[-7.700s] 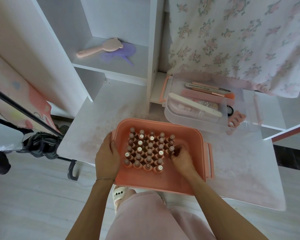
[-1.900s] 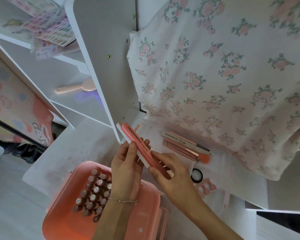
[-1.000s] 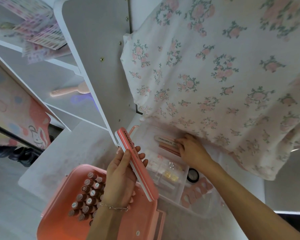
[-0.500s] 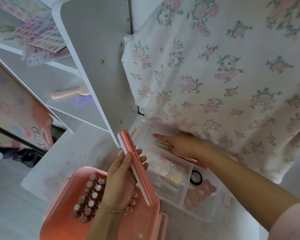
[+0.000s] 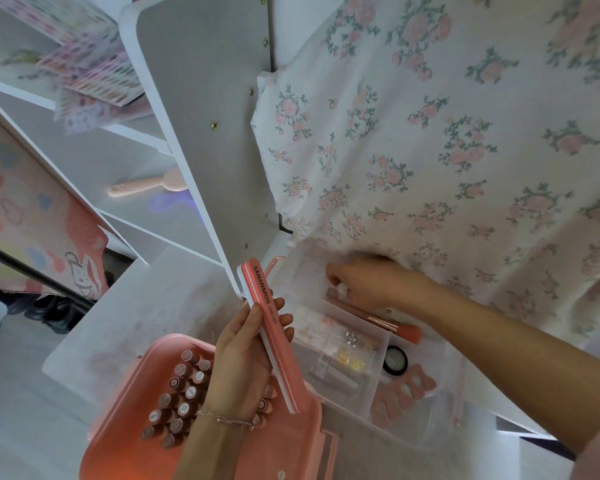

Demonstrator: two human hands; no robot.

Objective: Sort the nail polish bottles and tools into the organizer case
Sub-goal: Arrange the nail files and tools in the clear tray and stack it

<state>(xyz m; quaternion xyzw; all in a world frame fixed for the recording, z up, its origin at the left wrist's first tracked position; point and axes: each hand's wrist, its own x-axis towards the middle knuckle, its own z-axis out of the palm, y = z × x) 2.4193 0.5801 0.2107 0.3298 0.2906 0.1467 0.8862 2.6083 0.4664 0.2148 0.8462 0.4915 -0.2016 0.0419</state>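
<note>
Two hands work over a white surface (image 5: 125,327) strewn with nail gear. The left hand (image 5: 243,358) grips a long pink-and-white nail buffer block (image 5: 274,337) printed SANANMOG, holding it tilted above the near edge of a coral-pink plastic organizer case (image 5: 125,441). Inside that case, a cluster of small nail polish bottles with pink caps (image 5: 181,396) stands upright in rows. The right hand (image 5: 368,285) reaches into a clear plastic compartment tray (image 5: 378,375) just behind the case, its fingers curled at the end of a rose-gold handled brush with orange bristles (image 5: 381,318); blur hides whether they actually pinch it. Pink foam toe separators (image 5: 402,393) lie in the tray's right section. A white floral-print cloth (image 5: 447,133) hangs over the tray's far side.
</note>
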